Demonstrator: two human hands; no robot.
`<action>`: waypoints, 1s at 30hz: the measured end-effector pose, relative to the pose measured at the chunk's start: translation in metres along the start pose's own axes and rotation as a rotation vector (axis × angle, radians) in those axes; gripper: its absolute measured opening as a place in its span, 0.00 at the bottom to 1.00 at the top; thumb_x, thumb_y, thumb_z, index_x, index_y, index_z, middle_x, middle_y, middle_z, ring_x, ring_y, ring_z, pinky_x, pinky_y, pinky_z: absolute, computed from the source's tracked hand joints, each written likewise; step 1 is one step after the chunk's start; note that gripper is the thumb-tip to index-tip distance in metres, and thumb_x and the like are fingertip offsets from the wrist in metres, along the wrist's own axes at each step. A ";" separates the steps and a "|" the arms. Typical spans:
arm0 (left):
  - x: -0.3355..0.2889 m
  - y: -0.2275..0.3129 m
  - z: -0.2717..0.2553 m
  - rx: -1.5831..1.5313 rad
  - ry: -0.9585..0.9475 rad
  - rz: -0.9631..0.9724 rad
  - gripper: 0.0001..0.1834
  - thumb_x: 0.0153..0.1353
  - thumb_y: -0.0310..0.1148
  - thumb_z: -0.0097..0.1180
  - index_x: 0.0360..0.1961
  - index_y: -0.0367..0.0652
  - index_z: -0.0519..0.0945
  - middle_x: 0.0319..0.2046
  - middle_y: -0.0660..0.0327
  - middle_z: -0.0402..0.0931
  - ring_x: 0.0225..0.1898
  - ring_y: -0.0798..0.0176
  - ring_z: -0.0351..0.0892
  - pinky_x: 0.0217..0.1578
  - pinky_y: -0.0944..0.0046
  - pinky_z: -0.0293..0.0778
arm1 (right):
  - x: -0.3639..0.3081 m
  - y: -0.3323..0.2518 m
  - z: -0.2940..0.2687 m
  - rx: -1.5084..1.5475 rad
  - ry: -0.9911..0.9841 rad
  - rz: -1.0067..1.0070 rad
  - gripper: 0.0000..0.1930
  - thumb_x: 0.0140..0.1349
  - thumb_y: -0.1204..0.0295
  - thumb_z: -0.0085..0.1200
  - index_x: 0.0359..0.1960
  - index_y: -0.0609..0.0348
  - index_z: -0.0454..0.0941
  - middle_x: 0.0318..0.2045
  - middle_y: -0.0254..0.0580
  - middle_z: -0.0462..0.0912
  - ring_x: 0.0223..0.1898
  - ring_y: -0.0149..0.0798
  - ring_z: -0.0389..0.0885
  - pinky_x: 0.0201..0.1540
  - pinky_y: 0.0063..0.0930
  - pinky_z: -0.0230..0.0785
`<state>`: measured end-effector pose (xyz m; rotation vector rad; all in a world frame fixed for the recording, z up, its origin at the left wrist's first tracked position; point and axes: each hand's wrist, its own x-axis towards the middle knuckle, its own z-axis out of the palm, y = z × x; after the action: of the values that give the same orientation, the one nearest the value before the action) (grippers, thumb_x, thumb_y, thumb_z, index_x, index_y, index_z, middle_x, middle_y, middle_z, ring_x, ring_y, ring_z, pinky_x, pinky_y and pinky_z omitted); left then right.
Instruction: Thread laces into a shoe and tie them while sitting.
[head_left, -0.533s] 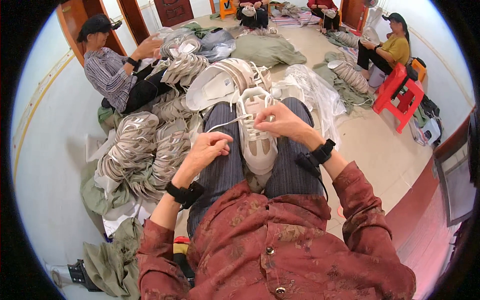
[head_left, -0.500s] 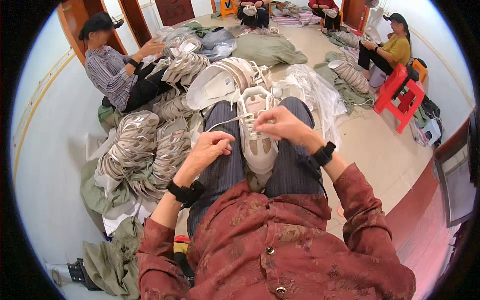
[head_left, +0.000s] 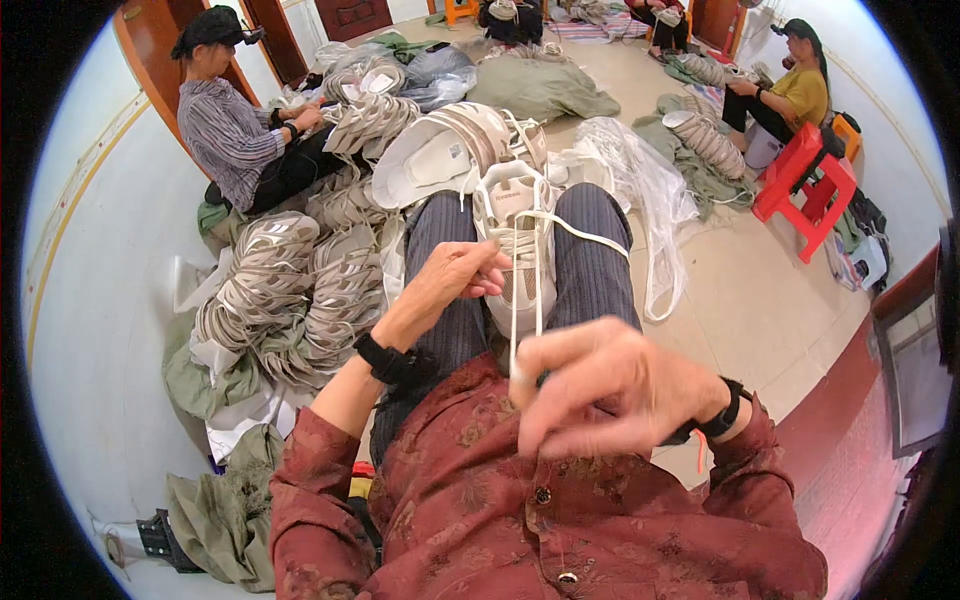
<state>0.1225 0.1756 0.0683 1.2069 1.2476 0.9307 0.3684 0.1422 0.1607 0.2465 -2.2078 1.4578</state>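
A beige-and-white sneaker upper [head_left: 512, 196] stands between my knees, toe towards me, laces threaded through its lower eyelets. My right hand [head_left: 625, 385], blurred, is closed near my lap on a taut white shoelace [head_left: 539, 275] that runs back up to the shoe. Another loose lace end [head_left: 590, 237] lies across my right thigh. My left hand [head_left: 455, 275] is by the shoe's left side, fingers curled with the thumb near the lacing. Whatever those fingers hold, if anything, does not show.
Stacked shoe uppers [head_left: 265, 285] lie to my left, and more uppers [head_left: 440, 150] sit just beyond my knees. Clear plastic bags [head_left: 650, 190] and a red stool [head_left: 808, 190] are on the right. Co-workers sit at left, right and far back, around a green cloth bundle [head_left: 540, 85].
My right hand has moved from the lacing down towards my lap, drawing a lace taut. My left hand has moved up and right, closer to the shoe. The left co-worker's hands have lowered.
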 end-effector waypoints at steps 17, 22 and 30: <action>-0.035 0.051 0.010 0.073 0.094 0.263 0.15 0.67 0.36 0.50 0.31 0.37 0.82 0.20 0.72 0.70 0.21 0.80 0.64 0.23 0.78 0.57 | -0.018 0.049 0.005 -0.087 0.036 0.161 0.04 0.55 0.78 0.58 0.32 0.65 0.79 0.33 0.43 0.77 0.32 0.40 0.77 0.34 0.31 0.69; -0.078 0.105 -0.008 0.073 0.135 0.444 0.14 0.67 0.35 0.48 0.32 0.37 0.81 0.20 0.71 0.70 0.21 0.78 0.64 0.24 0.78 0.56 | -0.024 0.073 -0.013 0.032 0.362 0.370 0.04 0.58 0.80 0.55 0.33 0.68 0.79 0.38 0.40 0.77 0.27 0.30 0.79 0.27 0.20 0.71; -0.102 0.137 -0.126 -0.087 0.716 0.655 0.13 0.67 0.33 0.51 0.46 0.35 0.79 0.28 0.73 0.68 0.30 0.78 0.65 0.31 0.77 0.64 | -0.031 0.123 -0.042 -0.249 0.532 0.459 0.05 0.60 0.82 0.51 0.35 0.68 0.78 0.42 0.40 0.77 0.23 0.27 0.80 0.23 0.18 0.71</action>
<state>-0.0007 0.1182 0.2305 1.2792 1.3365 2.0071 0.3579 0.2278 0.0585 -0.6940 -2.0299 1.2459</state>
